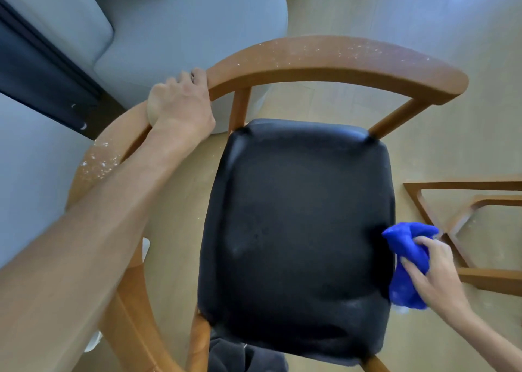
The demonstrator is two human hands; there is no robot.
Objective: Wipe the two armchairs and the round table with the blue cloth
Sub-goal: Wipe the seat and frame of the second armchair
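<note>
Down below, the left hand [180, 103] curled its fingers round the curved wooden rail [324, 60] of the armchair, which was dotted with white specks. The right hand [435, 270] squeezed the bunched-up blue cloth [406, 258] against the right edge of the smooth, shiny black seat [296, 230]. A soft gray sofa [169, 32] sat behind on the pale wood floor [423, 12].

A home living room, marked by a grey upholstered sofa [158, 32] at far left, pale wood-plank flooring [423, 12], and a wooden armchair [324, 60] with a black padded seat in the middle.
</note>
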